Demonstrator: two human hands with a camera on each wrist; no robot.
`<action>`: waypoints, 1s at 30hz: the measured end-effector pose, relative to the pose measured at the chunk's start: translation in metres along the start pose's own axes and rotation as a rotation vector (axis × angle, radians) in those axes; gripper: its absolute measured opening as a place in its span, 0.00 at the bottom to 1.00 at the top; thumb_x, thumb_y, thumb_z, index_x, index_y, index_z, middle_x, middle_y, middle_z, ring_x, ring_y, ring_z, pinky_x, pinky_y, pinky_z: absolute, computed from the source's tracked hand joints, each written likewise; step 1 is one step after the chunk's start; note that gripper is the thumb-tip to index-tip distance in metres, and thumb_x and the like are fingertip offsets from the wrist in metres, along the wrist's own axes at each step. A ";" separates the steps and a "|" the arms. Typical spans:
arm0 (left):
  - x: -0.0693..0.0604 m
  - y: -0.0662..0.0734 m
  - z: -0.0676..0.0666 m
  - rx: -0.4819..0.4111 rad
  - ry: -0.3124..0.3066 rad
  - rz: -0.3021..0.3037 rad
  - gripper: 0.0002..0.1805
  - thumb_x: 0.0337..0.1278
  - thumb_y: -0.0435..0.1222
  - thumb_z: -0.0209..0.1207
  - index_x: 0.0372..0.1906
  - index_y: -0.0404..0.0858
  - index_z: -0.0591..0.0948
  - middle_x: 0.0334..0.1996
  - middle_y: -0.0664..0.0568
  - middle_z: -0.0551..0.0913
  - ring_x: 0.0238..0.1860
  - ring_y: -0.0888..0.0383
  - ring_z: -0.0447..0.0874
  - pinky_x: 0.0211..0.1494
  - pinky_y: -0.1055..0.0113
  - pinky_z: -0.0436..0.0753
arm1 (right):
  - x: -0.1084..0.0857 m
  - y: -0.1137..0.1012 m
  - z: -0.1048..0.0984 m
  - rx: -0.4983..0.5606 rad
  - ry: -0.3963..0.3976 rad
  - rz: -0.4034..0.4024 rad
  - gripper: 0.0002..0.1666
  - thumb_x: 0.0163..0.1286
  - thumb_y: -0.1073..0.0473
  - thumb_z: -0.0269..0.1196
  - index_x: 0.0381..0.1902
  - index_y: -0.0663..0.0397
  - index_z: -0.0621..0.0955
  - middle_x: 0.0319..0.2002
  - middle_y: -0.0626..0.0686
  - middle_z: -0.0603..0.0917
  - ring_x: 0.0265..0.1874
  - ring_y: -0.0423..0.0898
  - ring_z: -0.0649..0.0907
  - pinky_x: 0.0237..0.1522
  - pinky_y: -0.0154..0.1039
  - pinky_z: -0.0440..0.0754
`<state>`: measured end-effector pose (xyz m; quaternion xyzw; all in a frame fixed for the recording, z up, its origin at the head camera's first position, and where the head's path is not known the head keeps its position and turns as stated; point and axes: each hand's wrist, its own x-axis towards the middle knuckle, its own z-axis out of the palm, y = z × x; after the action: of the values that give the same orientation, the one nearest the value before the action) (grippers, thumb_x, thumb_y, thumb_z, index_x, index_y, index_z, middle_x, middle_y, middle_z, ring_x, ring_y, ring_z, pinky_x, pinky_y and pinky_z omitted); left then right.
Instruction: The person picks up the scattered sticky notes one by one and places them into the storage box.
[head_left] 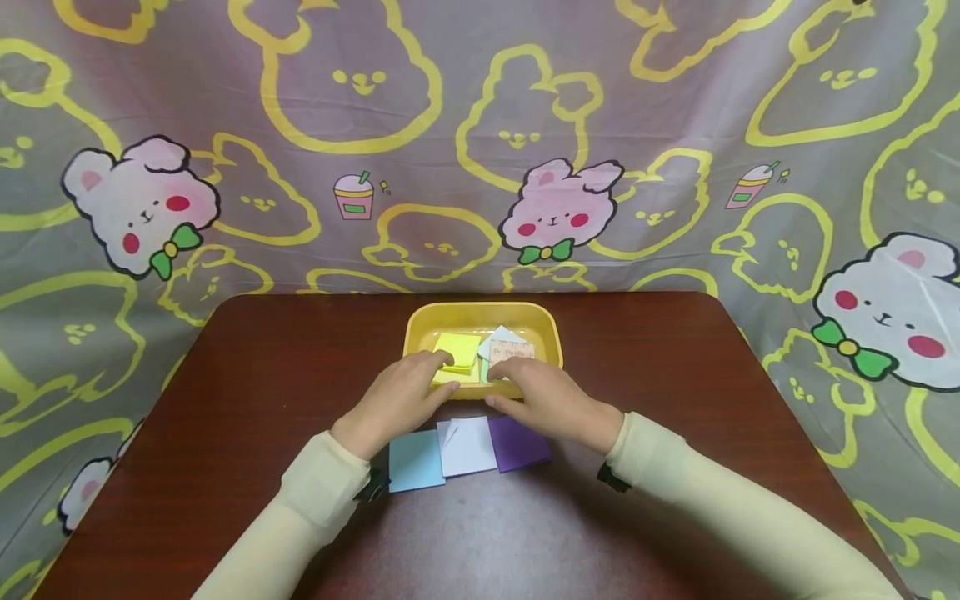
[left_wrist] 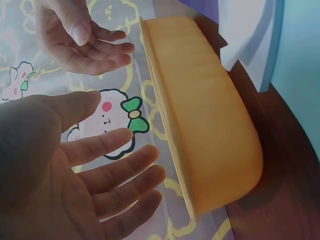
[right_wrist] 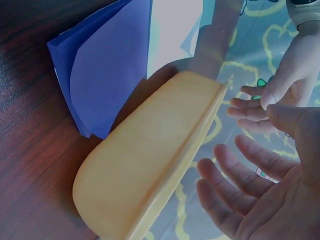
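Note:
A yellow plastic tub point(head_left: 483, 314) stands on the table, holding a yellow note pad point(head_left: 459, 346), a pale blue one point(head_left: 501, 334) and a patterned beige one point(head_left: 512, 350). Above the tub's near left rim is my left hand point(head_left: 401, 396), its fingers loosely spread in the left wrist view. Opposite it, at the near right, hovers my right hand point(head_left: 555, 402), fingers slightly bent and apart in the right wrist view. Neither hand holds anything. In front of the tub lie a light blue pad point(head_left: 416, 461), a white pad point(head_left: 471, 447) and a purple pad point(head_left: 519, 443), side by side.
The dark reddish-brown table point(head_left: 300, 367) reaches back to a grey curtain point(head_left: 435, 175) printed with yellow outlines and rabbit faces. Both forearms come in from the front, with a dark strap piece point(head_left: 372, 485) under the left cuff.

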<state>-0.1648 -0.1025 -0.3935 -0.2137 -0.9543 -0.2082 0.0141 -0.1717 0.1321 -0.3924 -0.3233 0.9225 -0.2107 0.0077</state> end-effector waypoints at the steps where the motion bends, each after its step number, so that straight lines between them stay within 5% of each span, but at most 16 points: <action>1: -0.001 0.000 0.000 0.001 0.002 0.001 0.23 0.68 0.46 0.63 0.60 0.37 0.79 0.56 0.43 0.85 0.55 0.49 0.84 0.60 0.51 0.82 | 0.000 0.000 0.000 -0.002 -0.002 0.003 0.21 0.71 0.49 0.66 0.54 0.55 0.83 0.51 0.52 0.88 0.54 0.48 0.85 0.57 0.48 0.83; 14: -0.011 -0.006 0.005 -0.004 -0.002 -0.012 0.22 0.69 0.47 0.61 0.59 0.38 0.79 0.54 0.44 0.86 0.50 0.51 0.83 0.57 0.53 0.83 | -0.004 -0.003 0.006 0.002 -0.021 0.006 0.21 0.70 0.48 0.66 0.55 0.55 0.83 0.51 0.51 0.88 0.55 0.48 0.85 0.58 0.47 0.83; 30: -0.021 -0.010 0.002 0.025 0.002 -0.010 0.23 0.68 0.46 0.62 0.61 0.38 0.79 0.57 0.44 0.85 0.58 0.47 0.83 0.61 0.49 0.82 | -0.008 -0.005 0.012 -0.006 -0.004 -0.034 0.20 0.70 0.50 0.67 0.54 0.56 0.84 0.50 0.52 0.88 0.53 0.48 0.86 0.57 0.47 0.83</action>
<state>-0.1494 -0.1181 -0.4011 -0.2086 -0.9579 -0.1965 0.0168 -0.1606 0.1291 -0.4020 -0.3395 0.9174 -0.2076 0.0049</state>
